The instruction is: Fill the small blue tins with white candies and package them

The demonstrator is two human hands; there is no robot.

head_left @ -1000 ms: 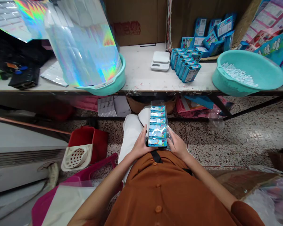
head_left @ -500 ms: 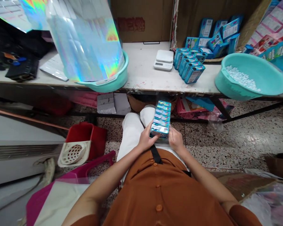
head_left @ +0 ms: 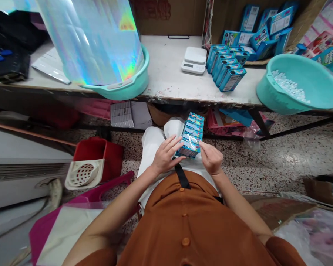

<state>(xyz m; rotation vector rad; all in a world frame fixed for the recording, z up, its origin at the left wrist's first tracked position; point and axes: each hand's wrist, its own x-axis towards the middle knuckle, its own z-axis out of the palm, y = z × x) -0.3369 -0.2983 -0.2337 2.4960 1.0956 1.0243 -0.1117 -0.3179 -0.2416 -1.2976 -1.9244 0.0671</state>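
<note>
A stack of several small blue boxes, with a glossy, clear-looking wrap, rests on my lap over the white trousers. My left hand lies at the stack's near left corner, fingers apart and fingertips by its edge. On the other side, my right hand is closed in a pinch at the near right corner; what it pinches is too small to make out.
On the white table ahead are a white scale, rows of blue boxes, a teal basin of white pieces, and another basin under holographic film. A red bucket stands lower left.
My left hand has loosened from the boxes and its fingers have spread. My right hand has shifted slightly right in a pinch. The view has moved, so the table sits higher.
</note>
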